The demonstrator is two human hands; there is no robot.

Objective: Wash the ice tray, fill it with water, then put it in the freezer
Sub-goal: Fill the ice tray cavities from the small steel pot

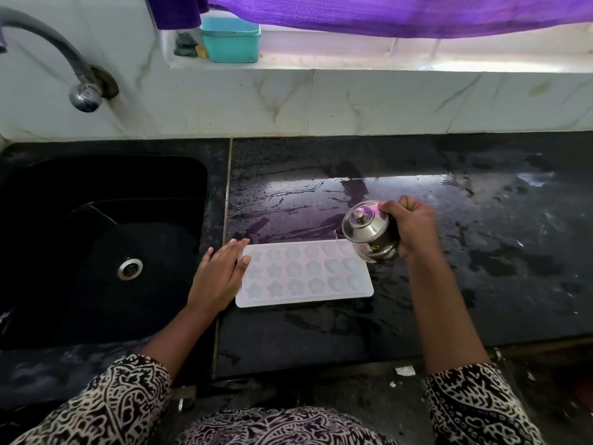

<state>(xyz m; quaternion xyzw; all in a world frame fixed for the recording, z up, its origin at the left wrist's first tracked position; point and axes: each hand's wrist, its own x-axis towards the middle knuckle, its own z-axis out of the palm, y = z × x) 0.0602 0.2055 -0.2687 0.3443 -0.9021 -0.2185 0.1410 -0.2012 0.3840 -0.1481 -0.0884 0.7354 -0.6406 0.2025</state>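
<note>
A white ice tray (305, 276) with star, flower and heart shaped cells lies flat on the wet black counter, just right of the sink. My left hand (221, 271) rests with straight fingers on the tray's left end, thumb on its rim. My right hand (410, 228) grips a small lidded steel jug (369, 232), tilted with its spout over the tray's far right corner. A thin stream of water runs from the spout into the cells there.
A black sink (106, 239) with a steel drain sits at the left under a curved tap (85, 94). The black counter (481, 252) is wet and streaked. A teal box (231, 40) stands on the window sill under a purple curtain.
</note>
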